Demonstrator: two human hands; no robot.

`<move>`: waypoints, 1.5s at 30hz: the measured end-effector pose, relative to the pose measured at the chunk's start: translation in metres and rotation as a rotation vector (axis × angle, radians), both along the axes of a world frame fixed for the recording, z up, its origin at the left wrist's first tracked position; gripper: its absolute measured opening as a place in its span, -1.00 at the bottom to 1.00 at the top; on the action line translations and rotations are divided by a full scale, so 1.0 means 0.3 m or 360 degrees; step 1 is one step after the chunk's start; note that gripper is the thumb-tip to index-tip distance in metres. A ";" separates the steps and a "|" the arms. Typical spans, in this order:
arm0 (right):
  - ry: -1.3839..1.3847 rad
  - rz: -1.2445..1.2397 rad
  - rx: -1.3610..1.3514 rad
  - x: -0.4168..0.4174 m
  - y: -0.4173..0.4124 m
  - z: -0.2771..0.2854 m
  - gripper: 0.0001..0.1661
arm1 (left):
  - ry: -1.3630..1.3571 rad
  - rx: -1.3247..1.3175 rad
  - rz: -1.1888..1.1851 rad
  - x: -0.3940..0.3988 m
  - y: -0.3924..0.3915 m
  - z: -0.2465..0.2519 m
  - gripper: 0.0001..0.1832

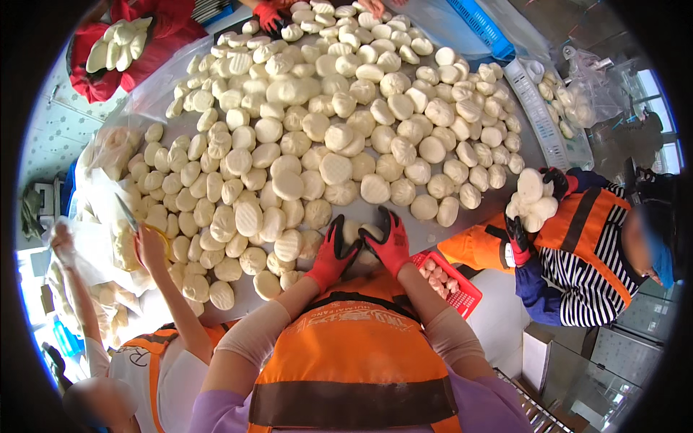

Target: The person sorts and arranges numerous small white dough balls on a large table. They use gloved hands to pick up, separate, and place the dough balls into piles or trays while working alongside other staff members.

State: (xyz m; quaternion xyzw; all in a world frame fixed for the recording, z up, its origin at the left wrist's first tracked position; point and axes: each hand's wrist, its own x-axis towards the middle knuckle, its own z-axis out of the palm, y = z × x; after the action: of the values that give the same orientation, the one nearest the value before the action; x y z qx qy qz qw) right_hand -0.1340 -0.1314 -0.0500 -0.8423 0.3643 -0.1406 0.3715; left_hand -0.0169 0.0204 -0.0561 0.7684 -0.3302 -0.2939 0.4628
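Observation:
Many pale steamed buns [281, 130] cover a grey metal table [427, 233]. At the near edge, my left hand [335, 251], in a red glove with black fingers, curves against the left side of a few buns. My right hand [391, 238], gloved the same way, rests against their right side. The buns between the hands [351, 231] are partly hidden by the fingers; how firmly they are held does not show. Just left of my left hand lie more buns, some with pleated tops and others with ridged flat faces.
A red basket [468, 303] with small pinkish pieces stands beside my right arm. At right a co-worker [574, 249] holds several buns in gloved hands. At left another co-worker [157, 346] holds scissors [129, 214] by a plastic bag [103, 195]. Other hands and a white crate [536, 113] are beyond.

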 end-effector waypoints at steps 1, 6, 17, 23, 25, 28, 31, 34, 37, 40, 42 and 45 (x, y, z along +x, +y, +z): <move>-0.0036 0.0002 0.0131 -0.013 0.013 -0.028 -0.06 | -0.0049 0.0015 -0.0063 0.002 0.016 -0.012 -0.18; 0.0107 0.0322 0.0494 -0.104 0.004 -0.071 -0.08 | 0.0176 -0.0003 -0.0165 0.032 0.049 -0.051 -0.15; 0.0584 0.0849 0.0708 -0.136 -0.028 -0.193 0.11 | 0.0592 -0.0121 -0.0429 0.018 0.059 -0.193 -0.01; 0.0727 0.0687 0.0649 -0.071 0.025 0.110 0.06 | 0.1337 0.0118 -0.0468 0.078 0.045 -0.086 -0.10; 0.0647 0.0730 0.0600 -0.078 0.022 0.125 0.06 | 0.1561 0.0203 -0.0703 0.120 -0.006 0.040 -0.28; 0.0551 0.0903 0.0483 -0.059 0.033 0.178 0.06 | 0.1831 0.0218 -0.0962 0.176 -0.044 0.144 -0.52; 0.0440 0.0889 0.0257 -0.040 0.050 0.176 0.08 | 0.2162 0.0349 -0.0866 0.196 -0.080 0.271 -0.58; 0.0513 0.0894 0.0257 -0.013 0.038 0.231 0.07 | 0.1801 0.0595 -0.0366 0.136 -0.125 0.374 -0.64; 0.0697 0.1062 0.0584 0.014 -0.017 0.317 0.06 | 0.1966 0.0380 -0.0484 0.160 -0.090 0.408 -0.64; 0.0454 0.0995 0.0499 -0.021 -0.001 0.328 0.05 | 0.2159 0.0255 -0.0720 0.184 -0.068 0.444 -0.64; 0.0362 0.1019 0.0471 -0.012 0.013 0.342 0.03 | 0.1702 0.0274 -0.0681 0.171 -0.038 0.490 -0.67; 0.0094 0.0982 0.0424 -0.003 0.022 0.327 -0.23 | 0.2054 0.0333 -0.0711 0.214 -0.013 0.442 -0.67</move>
State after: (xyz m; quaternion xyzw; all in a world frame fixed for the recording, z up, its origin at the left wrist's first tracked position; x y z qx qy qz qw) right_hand -0.1349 -0.1248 0.0482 -0.8606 0.1179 0.0518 0.4927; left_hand 0.0473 0.0165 0.0766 0.3939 -0.1092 -0.8110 0.4186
